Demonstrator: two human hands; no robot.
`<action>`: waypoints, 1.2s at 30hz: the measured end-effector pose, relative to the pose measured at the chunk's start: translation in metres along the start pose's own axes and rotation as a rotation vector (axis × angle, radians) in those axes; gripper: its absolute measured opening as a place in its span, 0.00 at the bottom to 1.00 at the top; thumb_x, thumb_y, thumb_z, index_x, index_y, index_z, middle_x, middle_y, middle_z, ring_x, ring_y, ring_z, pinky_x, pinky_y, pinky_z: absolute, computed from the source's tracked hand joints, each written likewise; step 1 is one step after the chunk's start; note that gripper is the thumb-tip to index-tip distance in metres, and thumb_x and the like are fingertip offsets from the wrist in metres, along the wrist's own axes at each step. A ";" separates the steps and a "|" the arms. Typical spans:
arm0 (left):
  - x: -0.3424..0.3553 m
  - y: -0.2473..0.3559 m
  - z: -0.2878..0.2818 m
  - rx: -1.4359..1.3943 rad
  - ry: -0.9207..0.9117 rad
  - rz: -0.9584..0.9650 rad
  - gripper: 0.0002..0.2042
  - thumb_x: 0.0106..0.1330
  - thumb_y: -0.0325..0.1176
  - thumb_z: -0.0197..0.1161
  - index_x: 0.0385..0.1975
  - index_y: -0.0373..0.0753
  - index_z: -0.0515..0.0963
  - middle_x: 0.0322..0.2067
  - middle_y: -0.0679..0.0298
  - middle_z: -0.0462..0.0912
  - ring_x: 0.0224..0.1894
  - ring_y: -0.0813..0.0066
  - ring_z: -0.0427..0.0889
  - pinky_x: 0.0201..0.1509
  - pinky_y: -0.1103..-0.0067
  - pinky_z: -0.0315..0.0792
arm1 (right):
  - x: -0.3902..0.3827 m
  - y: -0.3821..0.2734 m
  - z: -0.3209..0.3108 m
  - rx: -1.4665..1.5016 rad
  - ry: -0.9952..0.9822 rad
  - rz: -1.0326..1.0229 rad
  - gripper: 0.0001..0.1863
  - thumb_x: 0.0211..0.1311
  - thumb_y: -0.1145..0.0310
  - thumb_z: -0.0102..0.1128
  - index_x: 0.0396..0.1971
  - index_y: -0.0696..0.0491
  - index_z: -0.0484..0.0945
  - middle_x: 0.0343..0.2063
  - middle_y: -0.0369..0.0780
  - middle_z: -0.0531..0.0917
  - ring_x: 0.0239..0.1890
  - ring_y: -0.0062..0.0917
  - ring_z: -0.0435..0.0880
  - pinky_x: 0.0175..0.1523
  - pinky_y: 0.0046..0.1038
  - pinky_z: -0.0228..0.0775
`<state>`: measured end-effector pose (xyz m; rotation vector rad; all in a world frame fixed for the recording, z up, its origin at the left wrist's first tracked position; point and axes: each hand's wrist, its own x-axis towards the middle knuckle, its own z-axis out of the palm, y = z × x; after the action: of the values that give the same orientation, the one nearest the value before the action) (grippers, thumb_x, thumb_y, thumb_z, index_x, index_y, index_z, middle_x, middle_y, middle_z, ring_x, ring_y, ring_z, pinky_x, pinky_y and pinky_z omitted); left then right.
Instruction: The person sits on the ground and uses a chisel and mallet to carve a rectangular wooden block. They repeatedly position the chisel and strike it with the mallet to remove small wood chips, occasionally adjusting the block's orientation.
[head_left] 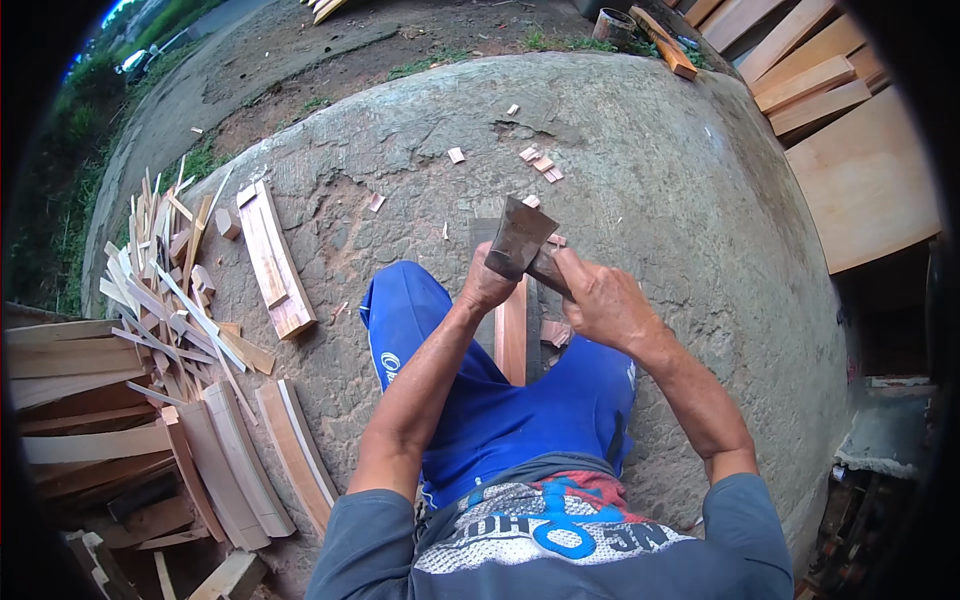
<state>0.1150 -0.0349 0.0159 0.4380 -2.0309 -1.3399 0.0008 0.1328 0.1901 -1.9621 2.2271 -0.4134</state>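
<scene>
My right hand point(608, 302) is closed round the short handle of a hatchet point(520, 238), whose dark steel head is raised between my knees. Close behind that head, my left hand point(487, 283) curls at the upper end of a reddish wooden strip point(511, 335) and appears to grip its edge; the fingertips are hidden by the steel. The strip runs back toward me between my blue-trousered legs. A small wood offcut point(555, 333) lies beside it, near my right knee. Part of a flat grey piece point(486, 232) shows beneath the hatchet.
Wood chips point(541, 163) are scattered on the rough concrete point(420, 140) ahead. To the left lie a curved board point(275, 262), a heap of thin offcuts point(165, 280) and several curved pieces point(240, 460). Stacked planks point(815, 95) and a broad panel point(868, 185) stand at the right.
</scene>
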 end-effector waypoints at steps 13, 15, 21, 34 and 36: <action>-0.012 0.012 0.004 -0.106 -0.016 -0.220 0.08 0.67 0.24 0.65 0.43 0.37 0.85 0.35 0.60 0.90 0.37 0.74 0.87 0.42 0.73 0.80 | -0.005 0.002 0.005 -0.031 -0.093 0.022 0.24 0.58 0.75 0.66 0.53 0.56 0.67 0.33 0.51 0.86 0.35 0.55 0.88 0.39 0.52 0.83; -0.003 0.021 0.003 -0.090 0.021 -0.188 0.05 0.67 0.26 0.67 0.40 0.37 0.86 0.33 0.60 0.89 0.36 0.76 0.86 0.41 0.74 0.79 | -0.002 -0.008 -0.018 0.078 0.041 -0.009 0.26 0.58 0.74 0.66 0.55 0.55 0.66 0.33 0.51 0.86 0.35 0.55 0.88 0.39 0.51 0.83; 0.005 0.025 0.015 -0.136 0.121 0.038 0.04 0.69 0.29 0.69 0.35 0.36 0.85 0.30 0.59 0.88 0.32 0.73 0.86 0.38 0.73 0.79 | 0.001 -0.016 -0.014 0.171 0.158 0.007 0.26 0.57 0.76 0.64 0.55 0.56 0.66 0.33 0.53 0.86 0.35 0.56 0.88 0.40 0.53 0.81; -0.005 0.017 0.007 -0.126 0.121 0.001 0.07 0.71 0.29 0.67 0.45 0.38 0.85 0.36 0.59 0.90 0.38 0.73 0.87 0.45 0.72 0.80 | 0.002 -0.022 -0.009 0.138 0.092 0.044 0.28 0.55 0.78 0.63 0.58 0.54 0.66 0.34 0.53 0.86 0.37 0.56 0.87 0.41 0.51 0.80; -0.014 0.002 0.004 0.052 -0.003 -0.097 0.07 0.71 0.30 0.67 0.45 0.38 0.85 0.36 0.59 0.90 0.38 0.72 0.86 0.45 0.71 0.80 | -0.003 -0.003 0.013 0.004 -0.093 0.063 0.27 0.57 0.76 0.63 0.57 0.56 0.67 0.34 0.54 0.86 0.37 0.55 0.88 0.41 0.51 0.82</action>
<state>0.1225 -0.0229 0.0118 0.5647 -2.0741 -1.3470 0.0084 0.1340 0.1782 -1.8637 2.2223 -0.3117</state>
